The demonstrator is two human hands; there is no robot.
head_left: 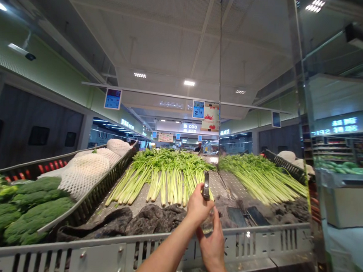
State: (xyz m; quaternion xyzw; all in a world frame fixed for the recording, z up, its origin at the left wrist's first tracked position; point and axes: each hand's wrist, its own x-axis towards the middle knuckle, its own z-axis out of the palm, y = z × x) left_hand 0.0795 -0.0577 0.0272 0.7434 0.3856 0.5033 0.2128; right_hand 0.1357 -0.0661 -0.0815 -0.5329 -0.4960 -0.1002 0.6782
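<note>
My left hand (197, 207) is wrapped around the neck of a spray bottle (207, 182), whose dark head sticks up above the fingers. Below it, my right hand (211, 246) cups the clear lower part, thumb on one side and fingers on the other. The bottle's body is mostly hidden by both hands. Beyond it lies a wide row of celery (163, 176), leafy tops to the back and pale stalks toward me. A crumpled dark cloth (153, 219) lies along the front of the metal display, left of my hands.
On the left are broccoli (39, 209) and white foam-netted produce (92, 167) beside a black crate wall (103, 180). A grey slatted rail (99, 250) edges the front. To the right, a mirror panel (256, 129) reflects the celery. Price signs (198, 109) hang above; a person (198, 147) is far back.
</note>
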